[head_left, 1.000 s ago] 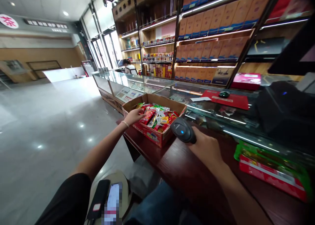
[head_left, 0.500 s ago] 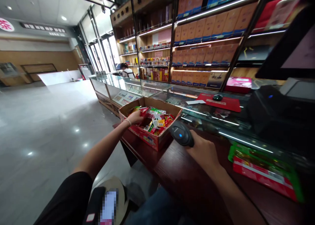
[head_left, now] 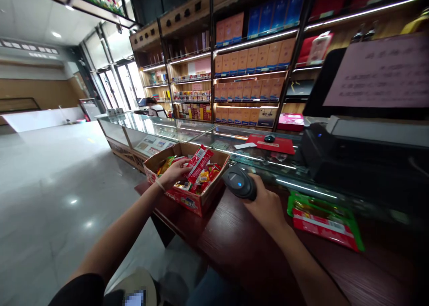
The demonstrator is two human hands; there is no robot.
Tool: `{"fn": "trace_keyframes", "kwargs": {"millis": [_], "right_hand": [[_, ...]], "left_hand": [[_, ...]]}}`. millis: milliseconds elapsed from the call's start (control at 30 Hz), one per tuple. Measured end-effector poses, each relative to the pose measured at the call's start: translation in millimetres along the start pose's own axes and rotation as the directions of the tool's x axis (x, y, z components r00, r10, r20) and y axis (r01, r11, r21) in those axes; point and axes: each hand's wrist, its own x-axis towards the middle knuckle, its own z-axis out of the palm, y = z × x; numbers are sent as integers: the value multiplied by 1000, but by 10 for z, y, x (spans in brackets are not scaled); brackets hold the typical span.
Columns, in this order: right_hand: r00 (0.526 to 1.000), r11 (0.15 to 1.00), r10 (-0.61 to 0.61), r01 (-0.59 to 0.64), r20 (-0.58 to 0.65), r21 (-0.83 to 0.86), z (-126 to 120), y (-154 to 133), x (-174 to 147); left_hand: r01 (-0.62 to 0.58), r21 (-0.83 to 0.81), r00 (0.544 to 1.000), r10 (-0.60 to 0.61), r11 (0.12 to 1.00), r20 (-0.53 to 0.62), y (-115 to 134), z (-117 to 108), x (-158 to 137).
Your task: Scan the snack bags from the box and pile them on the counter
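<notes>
Over the cardboard box (head_left: 192,204), my left hand (head_left: 174,172) grips a red snack packet (head_left: 200,163), its printed back with a barcode tilted up towards me. Loose packets in red, green, yellow and white fill the box beneath it. My right hand (head_left: 266,201) is wrapped round a dark barcode scanner (head_left: 238,183) with a lit blue dot, just right of the box. The scanner's head points towards the box and the packet. Its handle is mostly hidden by my fingers.
On the dark wooden desk (head_left: 231,239) at the right lie a green packet (head_left: 355,228) and a red packet (head_left: 325,228). Behind runs a glass counter (head_left: 181,129) with a red mat (head_left: 284,147) and mouse (head_left: 269,138). A monitor (head_left: 321,82) stands at the right; a person (head_left: 156,107) sits far back.
My left hand has lifted the red packet up out of the box and turned its barcode side into view. The scanner stays in my right hand. The view has swung to the right.
</notes>
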Motion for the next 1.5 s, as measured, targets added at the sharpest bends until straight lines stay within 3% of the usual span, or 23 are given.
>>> {"fn": "trace_keyframes", "kwargs": {"millis": [100, 233, 400, 533, 667, 833, 1000, 1100, 1200, 1300, 1500], "right_hand": [[999, 1000, 20, -20, 36, 10, -104, 17, -2], [995, 999, 40, -42, 93, 20, -239, 89, -65], [984, 985, 175, -174, 34, -16, -426, 267, -282], [956, 953, 292, -292, -16, -77, -633, 486, -560], [903, 890, 429, -428, -32, -154, -861, 769, -912], [786, 769, 617, -611, -35, -187, -1158, 1122, -1383], [712, 690, 694, -700, -105, -184, -1414, 1406, -1754], [675, 648, 726, -735, -132, -200, -1502, 1514, -1888], [654, 618, 742, -753, -149, -225, -1534, 1559, -1947], [657, 613, 738, -747, -153, -256, -1542, 1555, -1932], [684, 633, 719, -719, -125, -287, -1478, 1507, -1722]], "left_hand": [[-7, 45, 1000, 6, 999, 19, 42, 193, 4], [-100, 138, 986, 79, 985, 149, 124, 511, 20], [-288, 317, 949, 225, 904, 221, 97, 954, 21], [-295, 387, 938, 187, 874, 292, -94, 1386, 35], [-346, 347, 883, 178, 872, 434, -379, 1929, 136], [-372, 381, 842, 134, 846, 523, -782, 2695, 306], [-366, 478, 827, 43, 798, 561, -1143, 3415, 459], [-425, 551, 830, 66, 719, 554, -1288, 3736, 523], [-524, 610, 822, 166, 595, 544, -1373, 3919, 544], [-578, 661, 814, 277, 478, 511, -1390, 3946, 529], [-614, 625, 789, 396, 483, 469, -1091, 3609, 483]]}}
